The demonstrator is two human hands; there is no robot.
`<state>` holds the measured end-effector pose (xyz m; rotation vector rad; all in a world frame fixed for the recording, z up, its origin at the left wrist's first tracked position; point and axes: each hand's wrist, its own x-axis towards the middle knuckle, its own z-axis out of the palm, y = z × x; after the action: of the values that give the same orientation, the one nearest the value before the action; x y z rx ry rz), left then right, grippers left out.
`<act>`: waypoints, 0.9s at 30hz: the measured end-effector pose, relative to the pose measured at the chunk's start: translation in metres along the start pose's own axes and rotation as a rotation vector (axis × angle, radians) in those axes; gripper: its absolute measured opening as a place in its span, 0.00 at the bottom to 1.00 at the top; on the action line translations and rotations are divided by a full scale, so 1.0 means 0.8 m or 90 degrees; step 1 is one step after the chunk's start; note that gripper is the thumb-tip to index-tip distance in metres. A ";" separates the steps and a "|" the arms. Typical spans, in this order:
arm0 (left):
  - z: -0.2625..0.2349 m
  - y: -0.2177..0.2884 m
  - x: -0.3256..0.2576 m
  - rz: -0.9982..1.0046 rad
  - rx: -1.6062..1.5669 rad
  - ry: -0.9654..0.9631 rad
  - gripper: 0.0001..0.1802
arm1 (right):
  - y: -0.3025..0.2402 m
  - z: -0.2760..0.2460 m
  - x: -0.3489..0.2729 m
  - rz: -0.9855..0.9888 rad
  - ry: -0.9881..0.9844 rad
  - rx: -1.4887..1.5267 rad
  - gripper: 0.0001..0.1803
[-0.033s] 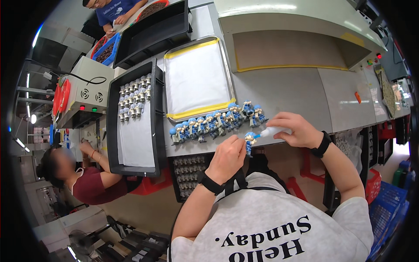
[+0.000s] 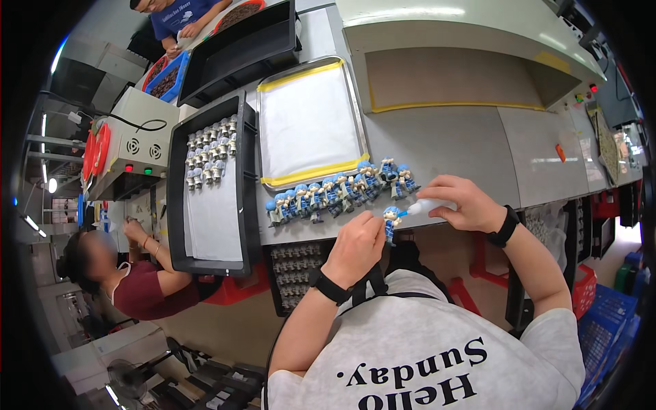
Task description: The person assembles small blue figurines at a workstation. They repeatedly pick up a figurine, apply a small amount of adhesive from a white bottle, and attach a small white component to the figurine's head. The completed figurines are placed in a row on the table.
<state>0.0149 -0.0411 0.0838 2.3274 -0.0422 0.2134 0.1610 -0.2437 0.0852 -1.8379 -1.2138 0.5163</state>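
My left hand (image 2: 357, 247) is closed on a small blue-capped figurine (image 2: 390, 224), held upright just off the table's near edge. In my right hand (image 2: 466, 203) is a white squeeze bottle (image 2: 430, 206) with a blue tip. That tip points left and meets, or nearly meets, the figurine near its head; I cannot tell which. Just beyond my hands, a crowded row of similar blue-haired figurines (image 2: 314, 198) lies along the front of the table. The fingers of my left hand cover part of the held figurine.
Behind the row lies a metal tray (image 2: 311, 123) lined with white sheet and yellow tape. Left of it, a black bin (image 2: 246, 225) holds several rows of figurines. A machine with a wide opening (image 2: 471, 41) stands at the back. Co-workers sit at left (image 2: 147, 290) and far left (image 2: 181, 20).
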 end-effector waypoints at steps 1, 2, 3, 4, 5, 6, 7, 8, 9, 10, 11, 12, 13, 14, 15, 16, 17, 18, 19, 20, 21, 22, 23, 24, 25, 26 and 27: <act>0.000 0.000 0.000 0.001 0.001 0.001 0.01 | -0.001 0.000 0.000 -0.014 0.000 -0.027 0.21; 0.000 -0.001 0.000 0.001 0.003 0.002 0.01 | -0.002 0.000 0.001 -0.023 0.000 -0.042 0.21; 0.000 -0.001 -0.001 0.002 0.004 0.003 0.01 | -0.003 -0.001 0.002 -0.032 0.001 -0.057 0.21; -0.001 -0.001 0.000 0.002 0.009 0.002 0.01 | -0.004 -0.001 0.002 -0.040 0.002 -0.073 0.21; -0.002 0.000 0.000 0.003 0.014 0.000 0.02 | -0.006 -0.002 0.003 -0.042 0.000 -0.086 0.21; -0.003 0.000 0.001 0.004 0.020 -0.001 0.02 | -0.008 -0.003 0.004 -0.045 -0.002 -0.099 0.21; -0.003 0.000 0.001 0.005 0.024 -0.001 0.02 | -0.009 -0.003 0.004 -0.047 -0.004 -0.113 0.21; -0.003 -0.001 0.001 0.005 0.028 -0.002 0.02 | -0.009 -0.003 0.004 -0.048 -0.004 -0.123 0.21; -0.003 -0.001 0.001 0.006 0.032 -0.002 0.03 | -0.010 -0.003 0.005 -0.049 -0.005 -0.133 0.21; -0.003 -0.001 0.001 0.007 0.033 -0.002 0.03 | -0.010 -0.003 0.005 -0.050 -0.006 -0.144 0.21; -0.002 -0.001 0.001 0.009 0.034 -0.002 0.03 | -0.011 -0.004 0.005 -0.048 -0.009 -0.154 0.21; -0.002 -0.001 0.001 0.010 0.034 -0.003 0.03 | -0.012 -0.004 0.005 -0.046 -0.011 -0.165 0.21; -0.002 -0.002 0.001 0.011 0.037 -0.002 0.03 | -0.014 -0.005 0.006 -0.044 -0.014 -0.175 0.21; -0.002 -0.002 0.001 0.011 0.039 -0.002 0.03 | -0.016 -0.006 0.006 -0.044 -0.016 -0.184 0.21; -0.002 -0.002 0.001 0.012 0.042 -0.002 0.03 | -0.018 -0.007 0.007 -0.045 -0.018 -0.194 0.21; -0.001 -0.003 0.001 0.012 0.041 0.000 0.03 | -0.020 -0.008 0.007 -0.045 -0.020 -0.203 0.21; 0.000 -0.003 0.001 0.013 0.040 0.001 0.03 | -0.022 -0.008 0.008 -0.045 -0.020 -0.214 0.21; 0.000 -0.004 0.001 0.013 0.039 0.002 0.03 | -0.024 -0.009 0.008 -0.045 -0.020 -0.225 0.21; 0.000 -0.003 0.001 0.013 0.039 0.002 0.03 | -0.025 -0.009 0.008 -0.045 -0.020 -0.237 0.21; 0.000 -0.003 0.002 0.013 0.039 0.002 0.03 | -0.027 -0.009 0.008 -0.046 -0.022 -0.253 0.20; 0.000 -0.003 0.002 0.012 0.039 0.002 0.04 | -0.029 -0.009 0.008 -0.046 -0.024 -0.269 0.20; 0.000 -0.003 0.002 0.011 0.040 0.000 0.04 | -0.031 -0.009 0.008 -0.047 -0.026 -0.285 0.20; 0.001 -0.002 0.002 0.010 0.042 -0.002 0.04 | -0.034 -0.010 0.008 -0.056 -0.027 -0.304 0.20; 0.001 -0.002 0.002 0.008 0.043 -0.004 0.04 | -0.037 -0.010 0.009 -0.065 -0.027 -0.323 0.19; 0.001 -0.003 0.001 0.010 0.042 -0.004 0.04 | -0.039 -0.009 0.009 -0.074 -0.028 -0.342 0.19; 0.002 -0.003 0.001 0.011 0.041 -0.003 0.04 | -0.040 -0.009 0.008 -0.081 -0.027 -0.359 0.19; 0.003 -0.004 0.001 0.012 0.040 -0.003 0.04 | -0.041 -0.008 0.008 -0.087 -0.027 -0.376 0.19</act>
<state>0.0160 -0.0409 0.0801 2.3903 -0.0603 0.2213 0.1506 -0.2353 0.1167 -2.2081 -1.6295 0.1192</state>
